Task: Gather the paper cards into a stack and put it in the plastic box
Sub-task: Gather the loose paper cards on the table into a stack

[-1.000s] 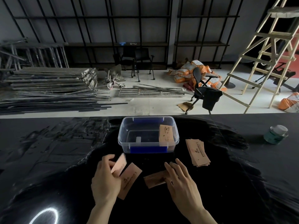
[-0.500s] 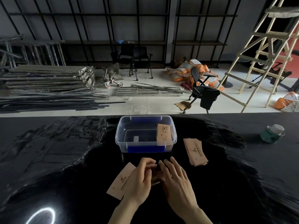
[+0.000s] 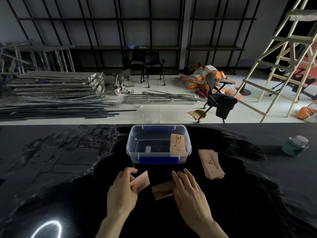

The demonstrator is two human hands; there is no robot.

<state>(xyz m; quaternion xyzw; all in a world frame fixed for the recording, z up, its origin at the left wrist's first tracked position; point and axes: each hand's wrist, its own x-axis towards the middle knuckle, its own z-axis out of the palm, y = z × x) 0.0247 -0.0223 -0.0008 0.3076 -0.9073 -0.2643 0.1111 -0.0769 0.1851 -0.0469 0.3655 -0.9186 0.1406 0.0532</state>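
A clear plastic box (image 3: 130, 148) with blue clips stands on the black table ahead of me; one tan paper card (image 3: 177, 145) leans inside its right end. My left hand (image 3: 122, 193) pinches a single tan card (image 3: 143, 182), lifted off the table. My right hand (image 3: 187, 189) lies flat, fingers pressing on a small fanned stack of cards (image 3: 162, 190) between the hands. Another loose stack of cards (image 3: 211, 163) lies right of the box.
A green jar with a clear lid (image 3: 295, 146) stands at the table's far right. The table's far edge runs just behind the box. Beyond it are metal bars, office chairs, sacks and a wooden ladder on the floor.
My left hand added a card onto the stack under my right hand, then drew back left and picked up the remaining loose card from the table.
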